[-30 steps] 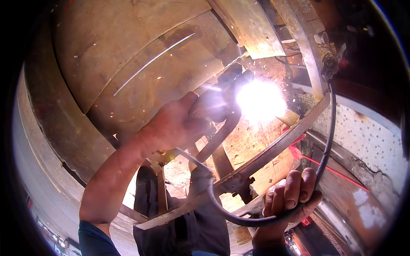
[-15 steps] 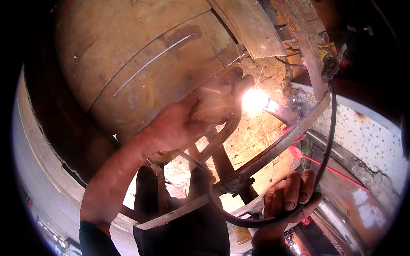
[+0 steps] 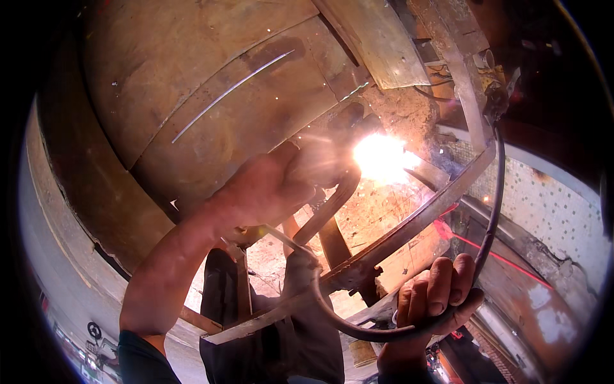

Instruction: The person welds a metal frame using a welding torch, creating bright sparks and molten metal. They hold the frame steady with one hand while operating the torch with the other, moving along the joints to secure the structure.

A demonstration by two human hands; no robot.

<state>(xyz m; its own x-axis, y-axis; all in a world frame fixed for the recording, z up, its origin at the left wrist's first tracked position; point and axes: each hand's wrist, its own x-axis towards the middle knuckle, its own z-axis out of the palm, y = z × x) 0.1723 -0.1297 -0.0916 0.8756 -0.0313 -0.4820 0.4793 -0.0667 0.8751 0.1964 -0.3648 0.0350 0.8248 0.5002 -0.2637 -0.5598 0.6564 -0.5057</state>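
My left hand (image 3: 265, 182) is closed round a brown, rounded piece (image 3: 316, 163), whose kind I cannot make out in the glare. Just right of this piece burns a dazzling white welding arc (image 3: 382, 157), which hides what it touches. A curved metal bar (image 3: 336, 201) runs down from beside the arc. At the lower right, my right hand (image 3: 435, 297) has its fingers wrapped round a dark cable (image 3: 358, 331). The cable loops left under the metal frame (image 3: 409, 224) and, on the other side, rises to a dark clamp-like part (image 3: 495, 102).
A thin pale rod (image 3: 233, 96) lies on the brown sheet metal (image 3: 192, 57) at the far left. A loose metal plate (image 3: 384, 51) sits at the top. Dark-trousered legs (image 3: 220, 288) show between the frame bars. A red line (image 3: 499, 256) crosses at right.
The arc's glare has spread wider and reaches a little further left, with more haze over the left hand. Both hands stay almost where they were, still closed.
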